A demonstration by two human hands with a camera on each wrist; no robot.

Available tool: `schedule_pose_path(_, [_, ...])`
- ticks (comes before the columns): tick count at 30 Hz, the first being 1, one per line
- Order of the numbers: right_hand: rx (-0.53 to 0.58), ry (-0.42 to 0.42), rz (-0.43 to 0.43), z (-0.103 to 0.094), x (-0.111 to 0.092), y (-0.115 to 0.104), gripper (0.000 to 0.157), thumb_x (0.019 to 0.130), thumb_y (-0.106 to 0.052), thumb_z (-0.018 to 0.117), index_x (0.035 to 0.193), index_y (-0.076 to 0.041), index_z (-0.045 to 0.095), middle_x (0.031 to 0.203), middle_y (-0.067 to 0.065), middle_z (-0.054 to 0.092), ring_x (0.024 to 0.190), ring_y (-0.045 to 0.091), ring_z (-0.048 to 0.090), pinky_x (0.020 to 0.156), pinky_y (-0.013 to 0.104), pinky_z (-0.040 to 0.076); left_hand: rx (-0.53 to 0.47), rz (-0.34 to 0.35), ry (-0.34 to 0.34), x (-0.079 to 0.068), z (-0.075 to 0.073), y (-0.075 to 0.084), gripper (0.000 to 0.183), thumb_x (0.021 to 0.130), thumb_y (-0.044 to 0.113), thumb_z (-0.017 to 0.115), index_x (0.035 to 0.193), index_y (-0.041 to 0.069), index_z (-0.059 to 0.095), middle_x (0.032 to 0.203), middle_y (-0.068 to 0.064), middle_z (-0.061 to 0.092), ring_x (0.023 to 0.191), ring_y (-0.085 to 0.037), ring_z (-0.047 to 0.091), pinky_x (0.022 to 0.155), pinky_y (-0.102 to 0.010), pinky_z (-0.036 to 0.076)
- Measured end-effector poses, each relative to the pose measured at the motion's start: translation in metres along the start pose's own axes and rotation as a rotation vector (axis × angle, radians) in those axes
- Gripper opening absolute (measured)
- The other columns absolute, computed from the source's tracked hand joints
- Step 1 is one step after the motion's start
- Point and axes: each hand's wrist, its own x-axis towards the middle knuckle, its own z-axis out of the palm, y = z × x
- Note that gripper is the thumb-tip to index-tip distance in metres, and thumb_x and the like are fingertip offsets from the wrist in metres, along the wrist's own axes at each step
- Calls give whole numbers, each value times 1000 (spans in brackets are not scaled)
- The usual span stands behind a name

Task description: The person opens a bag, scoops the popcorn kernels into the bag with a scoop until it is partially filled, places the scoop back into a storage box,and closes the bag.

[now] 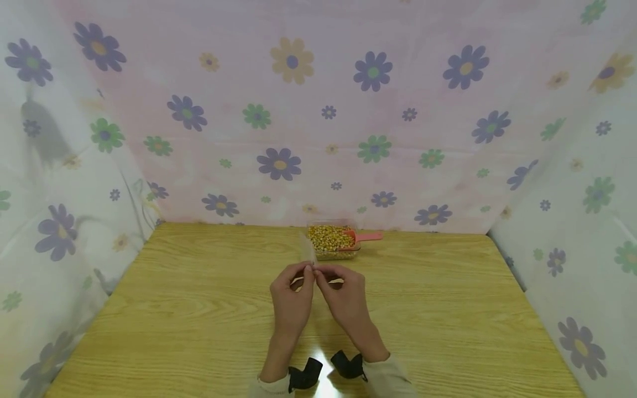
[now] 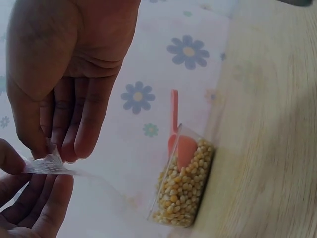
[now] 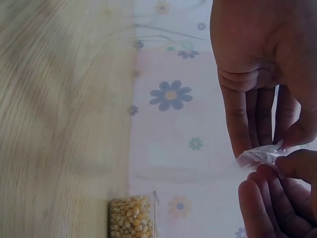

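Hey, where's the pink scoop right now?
In the head view, the pink scoop sits in the clear container of corn kernels, beyond the right hand, its handle sticking out to the right.

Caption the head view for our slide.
Left hand and right hand pinch clear plastic before a container of corn kernels with a pink scoop.

Wood-grain tabletop [image 1: 189,309] ran back to pinkish cloth [image 1: 323,130] printed with flowers [image 1: 279,164]; whiter side cloths [image 1: 35,182] flanked it. White glare [image 1: 325,378] lay on the near tabletop.
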Motion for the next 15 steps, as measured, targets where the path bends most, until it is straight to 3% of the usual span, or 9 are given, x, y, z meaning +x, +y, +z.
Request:
schedule_pose_path(9, [-5, -16, 42, -3, 2, -3, 8, 93, -10, 76, 97, -7, 81, 90, 7, 78, 76, 16, 72, 64, 22, 59, 4, -58, -30, -1, 0, 1, 13, 93, -4, 68, 101, 1, 77, 97, -12, 75, 90, -22, 71, 75, -26, 61])
schedule_pose_path(15, [-19, -19, 41, -5, 2, -3, 9, 93, -8, 75, 97, -5, 81, 86, 7, 78, 73, 15, 72, 62, 22, 59, 0, -37, -41, 0, -2, -1, 11, 94, 3, 71, 103, 3, 79, 97, -12, 76, 91, -20, 71, 74, -25, 61])
